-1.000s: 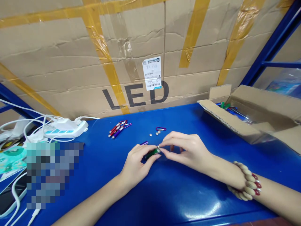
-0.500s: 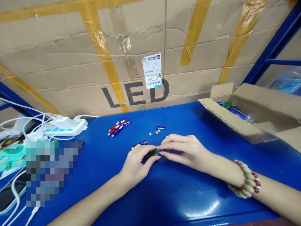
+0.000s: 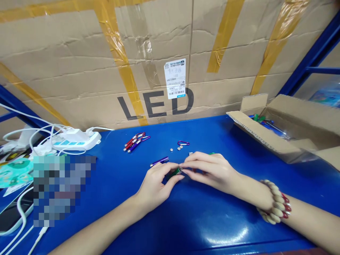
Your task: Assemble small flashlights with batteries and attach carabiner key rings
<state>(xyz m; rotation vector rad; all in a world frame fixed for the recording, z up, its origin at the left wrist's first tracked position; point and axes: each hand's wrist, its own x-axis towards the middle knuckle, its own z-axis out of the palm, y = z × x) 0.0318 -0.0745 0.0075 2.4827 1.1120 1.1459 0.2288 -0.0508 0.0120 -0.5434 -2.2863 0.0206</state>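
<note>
My left hand (image 3: 156, 184) pinches a small green keychain flashlight (image 3: 175, 172) just above the blue table (image 3: 186, 219). My right hand (image 3: 209, 170), a bead bracelet on its wrist, meets it from the right, its fingertips pinched at the flashlight's silver end. A purple flashlight body (image 3: 159, 161) lies just behind my left hand. Three button cells (image 3: 177, 148) and a purple carabiner clip (image 3: 183, 143) lie behind my hands. A bunch of red and purple flashlights (image 3: 134, 141) lies farther back left.
A large taped cardboard box marked LED (image 3: 159, 71) stands along the back. An open carton (image 3: 287, 127) with more flashlights sits at the right. A white power strip (image 3: 77, 140) with cables lies at the left, near a blurred patch.
Both hands stayed together on the green flashlight, with only small finger shifts. The view drifted slightly, so the scene sits a little to the right.
</note>
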